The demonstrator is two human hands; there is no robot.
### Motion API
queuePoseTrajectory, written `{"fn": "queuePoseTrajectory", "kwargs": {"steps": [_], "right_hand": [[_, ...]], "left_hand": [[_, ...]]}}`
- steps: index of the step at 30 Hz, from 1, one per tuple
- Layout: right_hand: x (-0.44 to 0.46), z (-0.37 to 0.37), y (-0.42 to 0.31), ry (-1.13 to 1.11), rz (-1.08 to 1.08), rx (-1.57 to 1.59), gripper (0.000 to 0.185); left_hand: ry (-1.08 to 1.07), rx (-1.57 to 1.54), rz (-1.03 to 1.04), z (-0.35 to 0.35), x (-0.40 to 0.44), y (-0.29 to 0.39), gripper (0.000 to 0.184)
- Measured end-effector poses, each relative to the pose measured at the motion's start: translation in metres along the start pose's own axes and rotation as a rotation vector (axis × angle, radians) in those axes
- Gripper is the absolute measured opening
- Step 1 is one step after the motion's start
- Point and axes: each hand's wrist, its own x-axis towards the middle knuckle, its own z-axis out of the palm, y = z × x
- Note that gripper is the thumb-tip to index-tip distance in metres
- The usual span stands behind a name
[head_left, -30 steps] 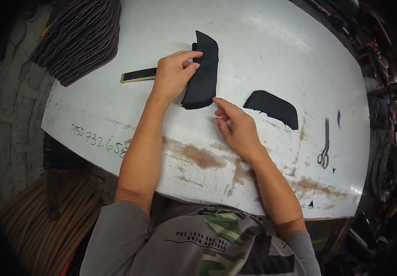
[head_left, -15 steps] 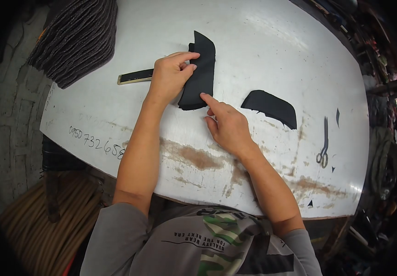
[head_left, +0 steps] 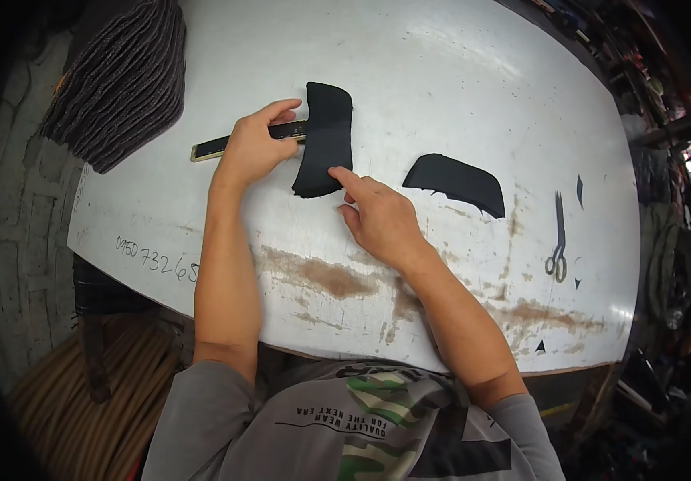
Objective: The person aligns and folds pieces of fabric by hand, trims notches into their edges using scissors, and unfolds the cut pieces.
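Observation:
A stack of curved black fabric pieces (head_left: 329, 132) lies lengthwise in front of me on the white table. Just off its left edge is my left hand (head_left: 256, 146), thumb and fingers apart, with nothing seen in its grip. A long flat black bar with a pale edge (head_left: 211, 149) runs under that hand, and its right end meets the fabric. My right hand (head_left: 383, 215) rests its outstretched index finger on the lower right of the fabric, the thumb held apart. To the right lies a second black fabric piece (head_left: 456, 183) with a ragged lower edge.
A tall pile of dark grey textured pieces (head_left: 121, 88) stands at the table's upper left. Scissors (head_left: 558, 240) lie at the right among small black scraps (head_left: 579, 192). Handwritten numbers and brown stains mark the white table (head_left: 458, 80). Coiled tan tubing (head_left: 89, 377) sits below left.
My left hand has come off the fabric to the left and its fingers have spread. The fabric's pointed upper corner now lies even with the stack. My right fingertip stays on it.

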Motion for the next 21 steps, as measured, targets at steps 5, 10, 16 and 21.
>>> {"fn": "queuePoseTrajectory", "kwargs": {"steps": [5,10,16,21], "right_hand": [[0.001,-0.003,-0.001,-0.017,0.023,0.021,0.049],[0.0,-0.003,-0.001,-0.029,0.022,0.009,0.05],[0.0,-0.002,0.001,-0.025,0.022,0.015,0.05],[0.003,-0.007,-0.003,-0.09,0.068,0.048,0.05]], "left_hand": [[-0.099,0.229,-0.121,-0.009,0.003,-0.004,0.041],[0.177,0.472,-0.102,-0.006,0.006,-0.022,0.039],[0.443,0.395,0.005,-0.015,0.009,-0.033,0.035],[0.284,0.22,0.079,-0.012,0.004,-0.01,0.03]]}}
